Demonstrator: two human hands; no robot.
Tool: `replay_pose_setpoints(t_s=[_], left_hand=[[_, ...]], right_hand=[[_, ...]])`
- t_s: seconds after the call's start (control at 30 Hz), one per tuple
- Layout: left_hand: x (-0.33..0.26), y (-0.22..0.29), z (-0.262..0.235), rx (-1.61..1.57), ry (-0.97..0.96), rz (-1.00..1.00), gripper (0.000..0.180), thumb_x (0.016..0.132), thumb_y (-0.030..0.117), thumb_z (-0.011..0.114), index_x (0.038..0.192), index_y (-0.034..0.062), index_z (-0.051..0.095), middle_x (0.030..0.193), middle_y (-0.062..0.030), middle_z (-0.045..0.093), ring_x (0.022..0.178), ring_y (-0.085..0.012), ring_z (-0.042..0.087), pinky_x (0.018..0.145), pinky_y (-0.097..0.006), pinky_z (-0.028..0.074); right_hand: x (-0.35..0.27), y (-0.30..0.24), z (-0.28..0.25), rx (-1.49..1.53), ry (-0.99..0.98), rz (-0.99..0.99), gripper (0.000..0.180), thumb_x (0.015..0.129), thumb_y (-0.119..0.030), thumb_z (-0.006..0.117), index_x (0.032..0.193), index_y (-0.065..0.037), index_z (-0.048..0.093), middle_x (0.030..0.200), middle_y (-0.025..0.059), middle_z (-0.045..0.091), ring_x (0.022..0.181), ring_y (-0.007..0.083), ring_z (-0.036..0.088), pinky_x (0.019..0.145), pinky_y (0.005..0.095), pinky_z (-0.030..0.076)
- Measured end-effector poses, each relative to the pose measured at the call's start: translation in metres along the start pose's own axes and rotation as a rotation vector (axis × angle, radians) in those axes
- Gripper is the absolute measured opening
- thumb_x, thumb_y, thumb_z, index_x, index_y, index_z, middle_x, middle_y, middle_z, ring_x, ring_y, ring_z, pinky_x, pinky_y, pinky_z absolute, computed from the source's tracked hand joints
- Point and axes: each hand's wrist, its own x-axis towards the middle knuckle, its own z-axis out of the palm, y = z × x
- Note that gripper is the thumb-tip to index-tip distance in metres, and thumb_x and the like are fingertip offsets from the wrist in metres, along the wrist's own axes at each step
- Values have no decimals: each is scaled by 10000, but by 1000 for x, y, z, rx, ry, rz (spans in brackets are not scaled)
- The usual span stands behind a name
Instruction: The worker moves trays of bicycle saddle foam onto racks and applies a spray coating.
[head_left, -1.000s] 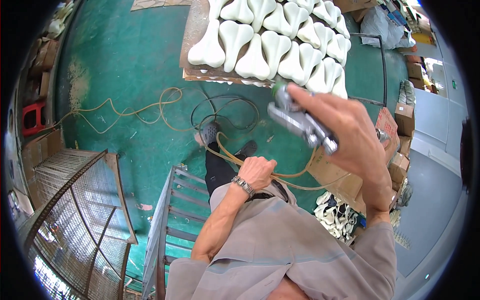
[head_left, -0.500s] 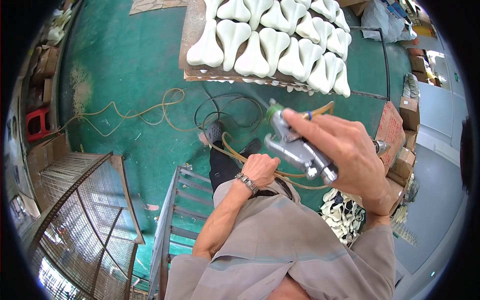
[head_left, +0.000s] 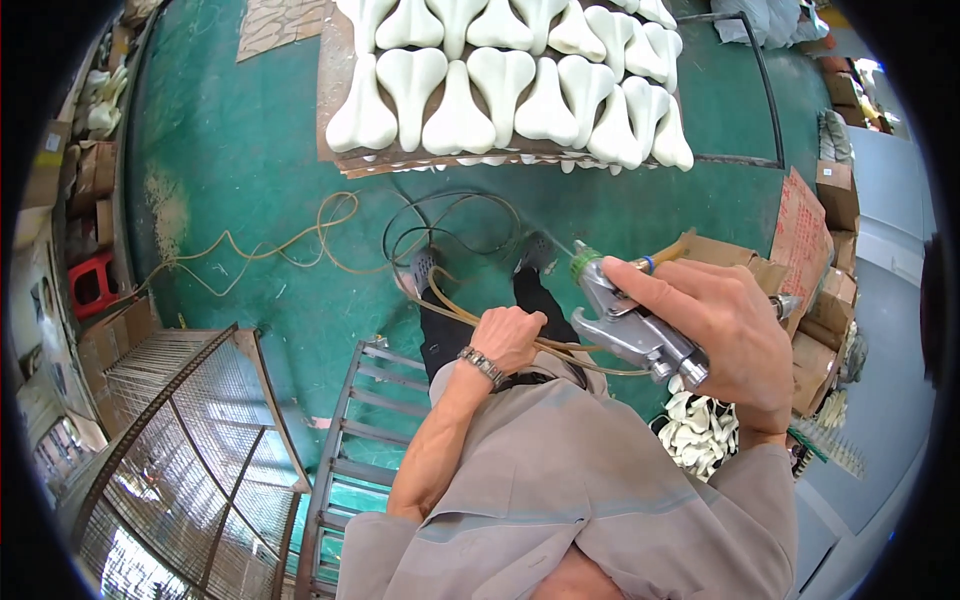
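My right hand (head_left: pixel 728 325) is wrapped round a silver spray gun (head_left: pixel 645 335) with a green nozzle ring. The gun points toward the upper left, and a faint streak of mist shows off its tip. Near my waist, my left hand (head_left: pixel 505 338) is closed round tan hoses (head_left: pixel 455 308), which run down past my legs and across toward the gun. Beyond both hands, white pieces shaped like bicycle saddles (head_left: pixel 497 85) stand in rows on a brown board (head_left: pixel 330 140). The gun is apart from them.
Loops of dark hose (head_left: pixel 450 225) lie on the green floor by my feet. A metal step frame (head_left: pixel 385 405) and a wire-mesh rack (head_left: pixel 215 420) stand at left. Cardboard boxes (head_left: pixel 830 310) line the right side, near a heap of white pieces (head_left: pixel 700 430).
My right hand and the spray gun have moved right and slightly down. My right foot has come forward. The rows of white pieces now sit farther left and a little lower in view.
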Motion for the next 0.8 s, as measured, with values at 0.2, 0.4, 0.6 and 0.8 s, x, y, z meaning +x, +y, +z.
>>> replay_pose_setpoints(t_s=[0.2,0.4,0.6,0.8], left_hand=[[67,55,67,3,33,-59,209,755,79,652,949,73,729,714,-189,684,726,-399,691,622,-500,529],[130,118,147,15,101,-188,290,783,105,671,1062,100,752,732,-189,697,731,-386,700,641,-501,533],[172,197,171,79,104,-234,302,810,116,690,1108,114,742,751,-167,708,742,-369,703,651,-503,533],[196,266,186,111,352,-125,342,844,286,806,1154,155,750,839,-137,746,737,-340,713,621,-452,549]], right_hand=[[-58,113,-22,-34,-15,-19,673,708,-85,769,1372,-50,662,909,108,725,819,330,698,732,427,538],[-104,219,-39,84,55,-151,702,722,-86,762,1410,-40,627,924,109,718,757,322,678,670,424,528],[-189,301,-64,159,80,-209,650,768,-89,764,1401,-64,619,983,122,713,835,343,702,684,439,552],[-322,429,-28,246,173,122,650,780,-54,785,1409,-46,619,1098,177,699,959,372,675,820,437,521]])
